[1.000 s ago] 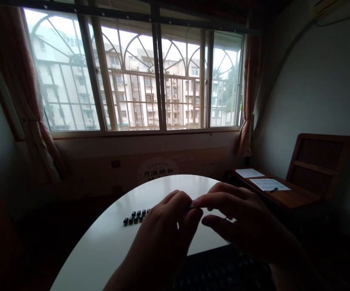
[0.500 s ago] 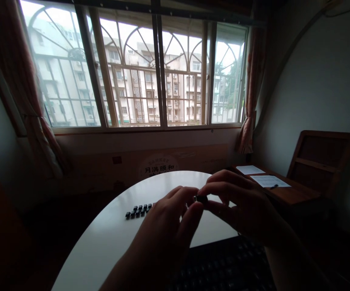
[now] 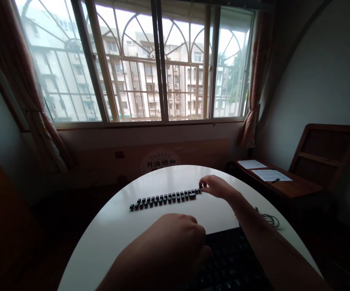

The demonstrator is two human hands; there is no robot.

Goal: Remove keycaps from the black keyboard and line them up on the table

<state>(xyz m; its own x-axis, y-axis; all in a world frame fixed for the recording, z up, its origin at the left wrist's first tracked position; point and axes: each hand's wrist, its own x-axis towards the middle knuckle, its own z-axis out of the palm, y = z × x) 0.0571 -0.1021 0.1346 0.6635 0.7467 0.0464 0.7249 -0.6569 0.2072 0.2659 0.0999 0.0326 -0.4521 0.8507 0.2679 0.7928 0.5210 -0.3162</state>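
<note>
Two rows of black keycaps [image 3: 162, 199] lie across the white round table. At the far right end of the back row is my right hand [image 3: 215, 186], its fingertips pinched round a small black keycap [image 3: 200, 188] at the table surface. Closer to me, my left hand [image 3: 177, 238] is curled closed beside the black keyboard [image 3: 232, 254], partly covering its left side. The left fingertips are turned away and dark, so anything in them is hidden. My right forearm passes over the keyboard's right edge.
A coiled cable [image 3: 270, 220] lies on the table [image 3: 102, 238] right of my forearm. Beyond the table's right edge, a wooden chair [image 3: 314, 190] holds paper sheets [image 3: 272, 175] and a pen [image 3: 275, 180]. A barred window with curtains is ahead.
My hands have parted. The right hand has carried the small black keycap forward to the row's end, while the left has drawn back towards the keyboard. The view has tilted slightly down.
</note>
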